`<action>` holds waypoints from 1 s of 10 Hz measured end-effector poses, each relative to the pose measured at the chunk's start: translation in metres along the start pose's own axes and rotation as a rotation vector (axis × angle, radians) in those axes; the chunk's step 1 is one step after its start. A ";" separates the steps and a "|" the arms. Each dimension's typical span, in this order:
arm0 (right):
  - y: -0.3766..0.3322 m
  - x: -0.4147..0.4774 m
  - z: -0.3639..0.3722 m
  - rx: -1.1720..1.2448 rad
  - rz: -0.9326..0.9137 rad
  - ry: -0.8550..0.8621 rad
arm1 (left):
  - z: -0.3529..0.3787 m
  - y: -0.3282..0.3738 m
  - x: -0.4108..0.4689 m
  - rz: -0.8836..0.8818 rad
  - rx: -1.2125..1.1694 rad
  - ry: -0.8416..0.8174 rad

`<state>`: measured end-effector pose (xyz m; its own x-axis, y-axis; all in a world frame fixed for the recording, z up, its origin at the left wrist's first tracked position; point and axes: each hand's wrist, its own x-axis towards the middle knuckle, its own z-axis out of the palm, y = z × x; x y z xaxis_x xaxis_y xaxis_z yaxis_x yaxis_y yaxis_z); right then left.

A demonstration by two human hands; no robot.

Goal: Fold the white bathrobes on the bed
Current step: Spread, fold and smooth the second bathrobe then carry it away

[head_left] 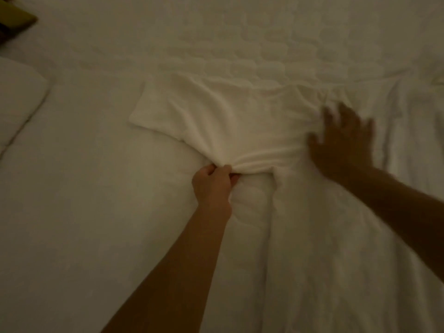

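A white bathrobe (216, 116) lies spread on the white bed (84, 188), one sleeve reaching out to the left at mid-frame. My left hand (212, 183) pinches a bunched fold of the robe's fabric just below the sleeve. My right hand (341, 140) lies flat with spread fingers on the robe's right side, blurred by motion. The robe's lower part runs down toward the bottom right and blends with the bedding.
A white pillow (19, 99) sits at the left edge. A dark olive object (14, 20) shows in the top left corner. Quilted bedding (264, 51) stretches beyond the robe, and rumpled white sheet (408, 104) lies at the right.
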<state>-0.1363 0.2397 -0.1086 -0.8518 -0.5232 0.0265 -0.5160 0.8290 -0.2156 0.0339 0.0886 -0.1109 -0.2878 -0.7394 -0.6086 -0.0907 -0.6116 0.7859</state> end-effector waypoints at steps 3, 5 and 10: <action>-0.117 -0.072 0.064 -0.003 -0.350 -0.092 | -0.026 0.089 0.088 0.090 0.187 0.196; -0.121 -0.069 0.072 -0.028 -0.369 -0.090 | -0.073 0.147 0.154 0.033 -0.238 0.068; -0.116 -0.064 0.079 0.034 -0.403 -0.058 | 0.010 0.097 0.158 1.034 1.141 0.152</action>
<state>-0.0146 0.1614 -0.1627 -0.5747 -0.8161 0.0609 -0.8034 0.5485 -0.2317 -0.0305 -0.0849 -0.1299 -0.5914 -0.7544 0.2848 -0.5951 0.6467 0.4771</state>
